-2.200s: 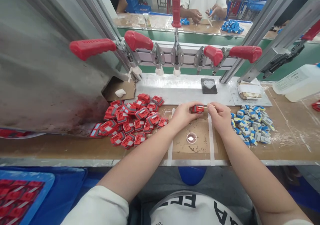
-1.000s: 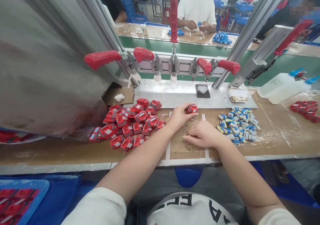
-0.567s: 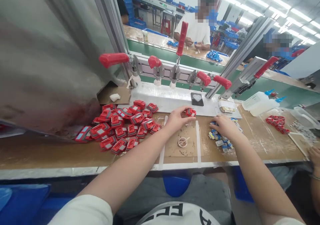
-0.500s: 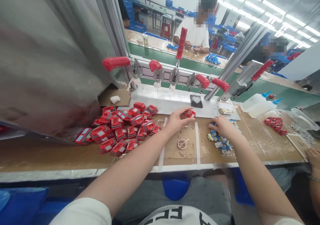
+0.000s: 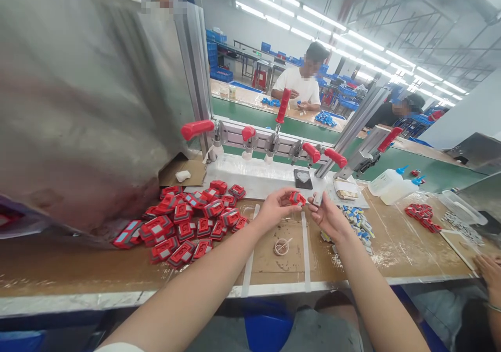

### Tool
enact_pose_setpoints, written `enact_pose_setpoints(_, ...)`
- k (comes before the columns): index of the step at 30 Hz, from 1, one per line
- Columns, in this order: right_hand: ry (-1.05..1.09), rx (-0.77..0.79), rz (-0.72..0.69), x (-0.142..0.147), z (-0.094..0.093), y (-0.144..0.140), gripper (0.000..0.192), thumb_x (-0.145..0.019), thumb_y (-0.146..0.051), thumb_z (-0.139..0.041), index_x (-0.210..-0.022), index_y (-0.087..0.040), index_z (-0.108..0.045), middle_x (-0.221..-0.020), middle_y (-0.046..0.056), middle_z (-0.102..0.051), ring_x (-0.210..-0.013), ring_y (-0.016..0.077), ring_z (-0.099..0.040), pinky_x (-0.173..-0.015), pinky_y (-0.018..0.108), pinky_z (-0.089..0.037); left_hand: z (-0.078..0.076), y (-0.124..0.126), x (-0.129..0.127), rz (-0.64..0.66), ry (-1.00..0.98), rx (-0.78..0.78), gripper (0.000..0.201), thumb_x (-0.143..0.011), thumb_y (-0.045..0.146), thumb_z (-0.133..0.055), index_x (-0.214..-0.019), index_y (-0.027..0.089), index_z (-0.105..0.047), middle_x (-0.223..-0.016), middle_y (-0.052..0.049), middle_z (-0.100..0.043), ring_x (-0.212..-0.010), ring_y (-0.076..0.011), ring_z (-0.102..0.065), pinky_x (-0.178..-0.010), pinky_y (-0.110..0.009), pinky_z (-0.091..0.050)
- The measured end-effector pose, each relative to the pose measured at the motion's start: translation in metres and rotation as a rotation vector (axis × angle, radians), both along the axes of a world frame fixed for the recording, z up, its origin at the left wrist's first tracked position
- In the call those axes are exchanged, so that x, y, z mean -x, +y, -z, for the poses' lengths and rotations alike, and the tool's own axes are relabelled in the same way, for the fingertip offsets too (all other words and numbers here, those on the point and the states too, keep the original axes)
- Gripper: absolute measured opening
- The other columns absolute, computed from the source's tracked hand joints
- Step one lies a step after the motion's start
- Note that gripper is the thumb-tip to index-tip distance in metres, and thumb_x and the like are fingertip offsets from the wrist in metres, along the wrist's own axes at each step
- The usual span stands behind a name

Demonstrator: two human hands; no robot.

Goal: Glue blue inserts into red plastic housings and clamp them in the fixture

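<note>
A small red part (image 5: 296,198) is pinched at its edges in the left hand (image 5: 275,209), raised just above the worktop (image 5: 395,247). A small grey-white piece (image 5: 318,199) is clamped in the fingertips of the right hand (image 5: 327,217), close beside it. Both are judged light, stiff moulded plastic; edge holds should suit. The red part's long axis appears to run roughly left-right, its facing unclear.
</note>
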State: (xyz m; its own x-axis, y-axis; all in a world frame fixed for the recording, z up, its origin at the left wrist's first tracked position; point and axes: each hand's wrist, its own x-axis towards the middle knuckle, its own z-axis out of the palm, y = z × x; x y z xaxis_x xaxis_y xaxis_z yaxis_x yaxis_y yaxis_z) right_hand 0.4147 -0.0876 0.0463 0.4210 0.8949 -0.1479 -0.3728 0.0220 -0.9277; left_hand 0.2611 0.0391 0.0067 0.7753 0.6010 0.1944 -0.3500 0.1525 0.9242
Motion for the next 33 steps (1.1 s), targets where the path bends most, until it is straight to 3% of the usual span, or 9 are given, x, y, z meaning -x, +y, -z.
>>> enact_pose_setpoints(4,-0.129,-0.057,0.054,0.006,-0.005,-0.004,0.042,-0.074,-0.061,-0.083,-0.091,-0.024,-0.07,-0.089,0.003,-0.064,-0.061,0.0117,-0.046,-0.051,0.024,-0.043,-0.001,0.0,0.001,0.024,-0.009,0.012,0.063,-0.066,0.036,-0.092,-0.122,0.018,-0.069,-0.113,-0.01,-0.077,-0.104,-0.0243,-0.074,-0.102,-0.042,-0.055)
enact_pose_setpoints(9,-0.42,-0.034,0.076,0.007,-0.012,-0.014,0.04,-0.076,-0.052,-0.085,-0.106,-0.027,-0.078,-0.098,0.004,-0.071,-0.075,0.0171,-0.061,-0.072,0.033,-0.055,0.0,-0.001,0.001,0.044,-0.007,-0.008,0.062,-0.065,0.034,-0.093,-0.12,0.018,-0.07,-0.11,-0.01,-0.078,-0.103,-0.0246,-0.074,-0.101,-0.041,-0.056)
enact_pose_setpoints(14,-0.909,-0.066,0.088,0.011,-0.016,-0.017,0.027,-0.085,-0.043,-0.078,-0.107,-0.028,-0.081,-0.095,0.004,-0.068,-0.075,0.0171,-0.059,-0.067,0.032,-0.05,0.0,-0.002,0.0,0.046,-0.005,-0.015,0.06,-0.062,0.032,-0.094,-0.116,0.018,-0.071,-0.107,-0.008,-0.078,-0.1,-0.024,-0.074,-0.096,-0.04,-0.059)
enact_pose_setpoints(21,-1.134,-0.108,0.161,0.013,-0.007,-0.014,0.024,-0.089,-0.042,-0.074,-0.108,-0.028,-0.08,-0.085,0.004,-0.065,-0.077,0.0201,-0.061,-0.075,0.036,-0.052,-0.001,-0.006,0.002,-0.03,0.042,-0.068,0.06,-0.058,0.035,-0.096,-0.111,0.018,-0.075,-0.103,-0.007,-0.079,-0.098,-0.0261,-0.075,-0.094,-0.042,-0.06)
enact_pose_setpoints(28,-1.163,-0.112,0.164,0.009,-0.001,-0.015,0.027,-0.089,-0.046,-0.07,-0.107,-0.029,-0.081,-0.088,0.006,-0.07,-0.083,0.0231,-0.066,-0.079,0.038,-0.055,-0.014,-0.014,0.011,-0.179,0.168,-0.419,0.045,-0.075,0.037,-0.087,-0.116,0.023,-0.076,-0.11,-0.005,-0.079,-0.101,-0.0254,-0.074,-0.096,-0.039,-0.058)
enact_pose_setpoints(33,-0.969,-0.07,0.131,0.01,0.009,-0.005,0.044,-0.086,-0.048,-0.073,-0.124,-0.025,-0.075,-0.118,0.01,-0.074,-0.102,0.0269,-0.071,-0.094,0.043,-0.057,-0.037,-0.013,0.006,-0.314,0.386,-1.0,0.037,-0.089,0.024,-0.073,-0.125,0.027,-0.072,-0.119,-0.007,-0.076,-0.111,-0.0289,-0.069,-0.097,-0.041,-0.054)
